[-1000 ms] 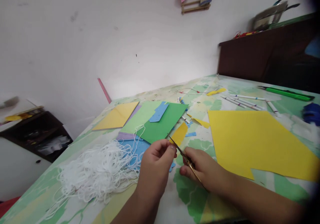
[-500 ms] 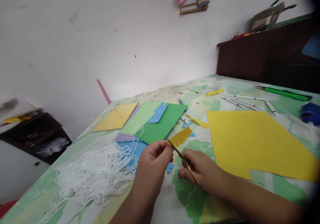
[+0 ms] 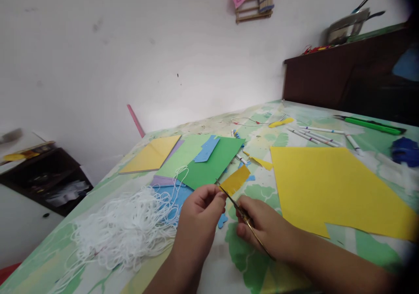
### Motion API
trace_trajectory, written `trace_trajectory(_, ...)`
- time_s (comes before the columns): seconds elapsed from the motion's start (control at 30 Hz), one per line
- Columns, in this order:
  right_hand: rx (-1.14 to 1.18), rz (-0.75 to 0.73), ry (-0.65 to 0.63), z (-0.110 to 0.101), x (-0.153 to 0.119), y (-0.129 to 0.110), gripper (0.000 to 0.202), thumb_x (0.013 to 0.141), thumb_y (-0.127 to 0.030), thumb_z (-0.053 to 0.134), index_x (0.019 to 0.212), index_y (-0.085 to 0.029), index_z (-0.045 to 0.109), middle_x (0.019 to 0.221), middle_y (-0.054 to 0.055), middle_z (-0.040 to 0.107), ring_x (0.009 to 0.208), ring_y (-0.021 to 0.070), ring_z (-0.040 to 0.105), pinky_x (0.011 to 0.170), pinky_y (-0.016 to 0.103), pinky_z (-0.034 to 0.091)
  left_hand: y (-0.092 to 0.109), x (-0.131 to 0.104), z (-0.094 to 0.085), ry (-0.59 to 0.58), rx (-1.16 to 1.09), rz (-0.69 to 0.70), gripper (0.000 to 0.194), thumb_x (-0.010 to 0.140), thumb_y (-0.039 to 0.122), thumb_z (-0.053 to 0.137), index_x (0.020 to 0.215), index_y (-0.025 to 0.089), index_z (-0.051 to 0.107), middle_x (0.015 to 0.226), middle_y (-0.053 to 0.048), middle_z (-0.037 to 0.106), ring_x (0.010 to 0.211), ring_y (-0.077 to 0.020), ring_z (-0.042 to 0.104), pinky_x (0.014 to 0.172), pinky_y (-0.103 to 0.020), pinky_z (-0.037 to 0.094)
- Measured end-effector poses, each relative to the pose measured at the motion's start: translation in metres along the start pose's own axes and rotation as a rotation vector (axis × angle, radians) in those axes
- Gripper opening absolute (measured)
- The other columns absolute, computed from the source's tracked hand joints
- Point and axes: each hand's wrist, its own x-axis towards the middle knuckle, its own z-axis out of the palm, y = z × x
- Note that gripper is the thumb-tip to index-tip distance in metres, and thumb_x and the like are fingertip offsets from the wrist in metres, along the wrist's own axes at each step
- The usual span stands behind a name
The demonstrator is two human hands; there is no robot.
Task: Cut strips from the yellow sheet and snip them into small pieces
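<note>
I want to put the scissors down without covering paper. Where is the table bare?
Bare table shows below the right hand, short of the big yellow sheet. Another strip lies between the white string pile and the orange sheet. The middle is crowded with paper and markers.

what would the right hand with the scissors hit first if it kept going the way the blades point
Most likely the small yellow paper scrap that the left hand pinches: the scissors in the right hand point up and left, tips right at its lower edge. Beyond it lies the dark green sheet, though depth is unclear.

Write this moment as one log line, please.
left hand: pinches yellow paper piece | right hand: holds scissors, blades at piece | white string pile: left
</note>
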Motion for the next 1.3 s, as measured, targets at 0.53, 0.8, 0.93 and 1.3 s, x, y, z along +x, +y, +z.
trace_trajectory(0.53,-0.036,0.037,-0.014,0.002,0.001,0.001,0.031,0.075,-0.049,0.040,0.069,-0.019,0.035,0.063,-0.001,0.047,0.055,0.0122,0.039,0.050,0.022,0.029,-0.004,0.000,0.003,0.066,0.063,0.015,0.011,0.065,0.026,0.053,0.062,0.016,0.056,0.049,0.004,0.050,0.048,-0.0080,0.044,0.043,-0.018,0.033)
trace_trajectory(0.8,-0.081,0.070,-0.011,0.001,0.002,-0.002,0.029,0.075,-0.046,0.045,0.069,-0.019,0.036,0.062,-0.002,0.047,0.054,0.0112,0.038,0.049,0.022,0.027,-0.007,-0.003,0.004,0.115,0.103,0.026,0.012,0.066,0.027,0.053,0.063,0.016,0.056,0.051,0.004,0.050,0.049,-0.0090,0.045,0.044,-0.019,0.034)
trace_trajectory(0.93,-0.147,0.098,0.029,0.000,0.001,-0.004,0.030,0.074,-0.047,0.046,0.069,-0.019,0.036,0.064,-0.001,0.047,0.055,0.0117,0.038,0.050,0.023,0.027,-0.008,-0.007,0.006,0.121,0.123,0.070,0.013,0.069,0.028,0.052,0.063,0.016,0.057,0.053,0.004,0.051,0.052,-0.0096,0.046,0.049,-0.020,0.036)
trace_trajectory(1.3,-0.226,0.076,0.060,-0.001,-0.001,-0.003,0.032,0.074,-0.049,0.045,0.070,-0.019,0.037,0.065,0.001,0.049,0.057,0.0135,0.041,0.051,0.024,0.027,-0.007,-0.008,0.009,0.125,0.109,0.088,0.015,0.069,0.029,0.052,0.060,0.018,0.056,0.050,0.005,0.049,0.051,-0.0094,0.045,0.049,-0.019,0.035)
